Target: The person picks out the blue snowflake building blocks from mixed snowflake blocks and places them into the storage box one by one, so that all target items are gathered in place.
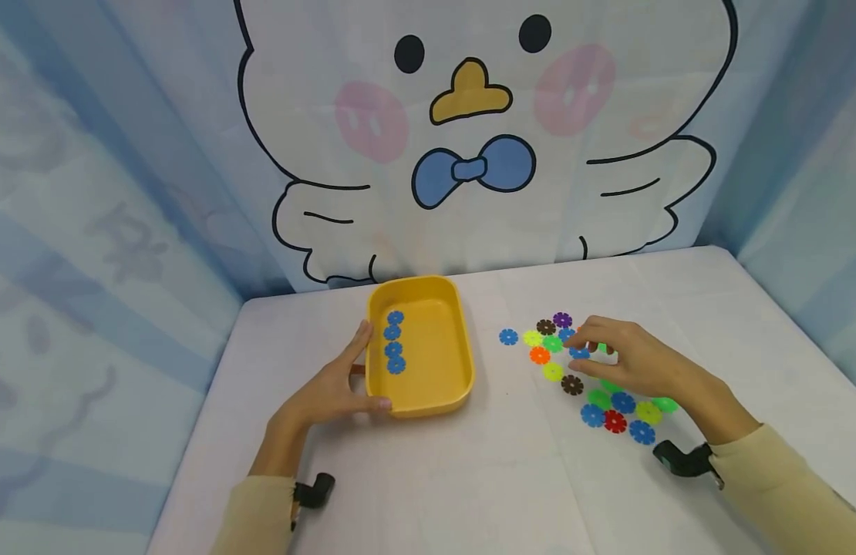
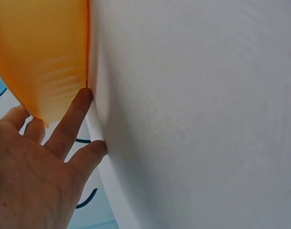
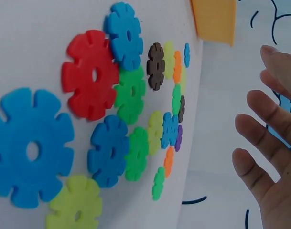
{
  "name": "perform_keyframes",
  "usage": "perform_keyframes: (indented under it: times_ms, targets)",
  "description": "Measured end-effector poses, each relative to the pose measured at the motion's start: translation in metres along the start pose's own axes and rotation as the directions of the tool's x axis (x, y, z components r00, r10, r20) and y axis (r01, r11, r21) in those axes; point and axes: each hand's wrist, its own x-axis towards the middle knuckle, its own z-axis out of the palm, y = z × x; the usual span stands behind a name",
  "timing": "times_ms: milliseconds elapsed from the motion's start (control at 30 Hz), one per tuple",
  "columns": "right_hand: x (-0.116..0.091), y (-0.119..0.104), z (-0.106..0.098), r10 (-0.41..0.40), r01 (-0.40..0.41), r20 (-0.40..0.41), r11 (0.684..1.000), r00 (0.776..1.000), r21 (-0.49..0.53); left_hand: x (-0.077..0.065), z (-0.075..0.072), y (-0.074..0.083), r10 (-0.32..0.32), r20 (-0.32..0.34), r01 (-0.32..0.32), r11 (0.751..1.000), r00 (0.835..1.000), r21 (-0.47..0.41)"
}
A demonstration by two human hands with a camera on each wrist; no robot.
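Tray (image 1: 435, 347) is yellow, shallow and round-cornered.

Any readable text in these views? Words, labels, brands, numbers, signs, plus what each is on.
No readable text in any of the three views.
Yellow tray: no lettering visible.
Notched discs: plain colors, no lettering visible.
Backdrop: cartoon line art only, no words or numbers made out.
Black wrist device, right arm: any marking is too small to read.

I am observing blue-and-white curtains (image 1: 88, 270) hanging behind and beside a white table (image 1: 470, 486), the rear displaying a cartoon bird (image 1: 473, 169).
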Motion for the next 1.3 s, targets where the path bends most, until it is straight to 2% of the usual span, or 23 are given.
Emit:
perform_keyframes:
  times_ms: [200,400,600,667,833,1300]
  targets:
    - [-0.014,0.002,-0.001,0.011,-0.011,0.007,1.0,1.0,-0.021,0.001,-0.001,0.001,-0.005,0.0,0.005,1.0,1.0,-0.011]
    - [-0.022,0.005,0.002,-0.001,0.001,0.04,1.0,0.999,0.007,0.001,-0.001,0.001,-0.003,-0.004,0.003,1.0,1.0,0.0]
    - [-0.03,0.008,0.003,0.112,-0.117,0.126,0.992,0.986,0.035,0.001,-0.001,0.001,-0.017,-0.001,0.017,1.0,1.0,0.0]
    - [-0.032,0.009,0.005,0.125,-0.132,0.144,0.991,0.982,0.038,0.0,-0.001,0.0,-0.017,0.004,0.017,1.0,1.0,-0.003]
    - [-0.037,0.012,0.011,0.089,-0.093,0.141,0.995,0.986,0.024,-0.001,-0.002,0.002,-0.022,-0.002,0.022,1.0,1.0,0.0]
    - [-0.052,0.016,0.018,0.085,-0.086,0.172,0.996,0.981,-0.003,0.001,0.002,0.002,-0.019,0.005,0.02,1.0,1.0,-0.012]
